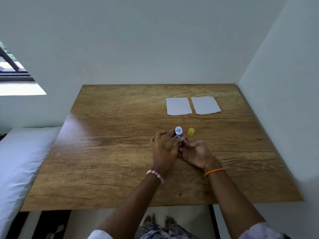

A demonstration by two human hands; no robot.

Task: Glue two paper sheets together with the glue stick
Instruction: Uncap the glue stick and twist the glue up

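Both hands, left (164,146) and right (195,152), fingers curled around the uncapped blue glue stick (179,132), yellow plastic cap (191,131) just beside.

Home bedroom: white pillow (19,152) beside wooden table (120,152), plain walls (138,40), window (12,66).

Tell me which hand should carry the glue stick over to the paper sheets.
Probably the right hand: both hands grip the uncapped glue stick, but the paper sheets lie far right, on its side.
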